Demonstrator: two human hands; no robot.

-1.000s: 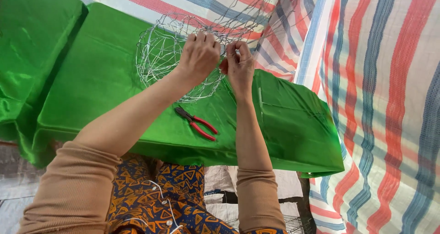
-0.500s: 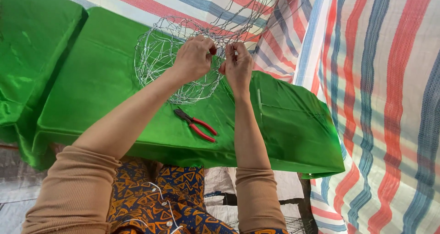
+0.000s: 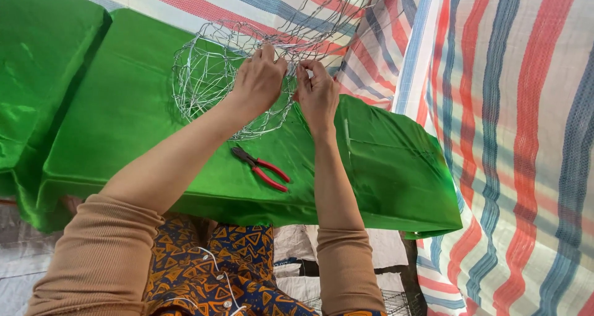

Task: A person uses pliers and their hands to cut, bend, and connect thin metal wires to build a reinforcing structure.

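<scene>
green-covered desk (image 3: 124, 118) carries a silver wire cage (image 3: 204, 74) at its far edge. left hand (image 3: 260, 81) and right hand (image 3: 317, 92) both pinch cage wire. red-handled pliers (image 3: 263, 167) lie just nearer, untouched.

Two hands on a wire frame above a green desk

The left hand (image 3: 258, 81) and the right hand (image 3: 318, 93) are close together, both with fingers closed on the near rim of a round wire frame (image 3: 204, 74), which stands on the desk (image 3: 124, 124). The desk has a shiny green cover. Red-handled pliers (image 3: 262, 168) lie on the cover just under the frame, between the two forearms, and no hand touches them. Both arms have tan sleeves (image 3: 105, 254). A striped tarp (image 3: 513, 136) in red, blue and white hangs behind and on the right side.
</scene>
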